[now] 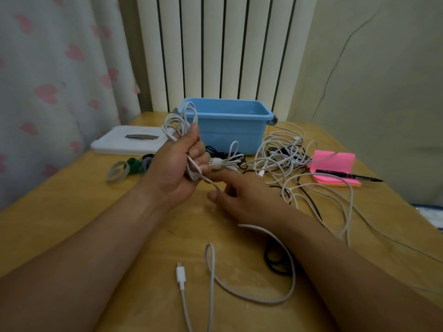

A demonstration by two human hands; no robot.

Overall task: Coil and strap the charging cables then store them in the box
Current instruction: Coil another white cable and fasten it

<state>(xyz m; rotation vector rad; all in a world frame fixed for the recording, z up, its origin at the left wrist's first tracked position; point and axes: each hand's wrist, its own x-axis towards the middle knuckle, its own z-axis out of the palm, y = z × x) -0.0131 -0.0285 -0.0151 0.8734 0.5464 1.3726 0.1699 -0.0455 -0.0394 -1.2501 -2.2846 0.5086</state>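
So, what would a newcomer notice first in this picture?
The left hand in the middle, gripping a coiled white cable, while the right hand pinches its loose strand just below. Behind them stands a blue box, and to its right lie a tangle of cables and pink notes.

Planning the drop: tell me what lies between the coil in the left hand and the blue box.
Nothing visible. The left hand holds the coil up just in front of the open box; a strapped bundle lies lower, on the table.
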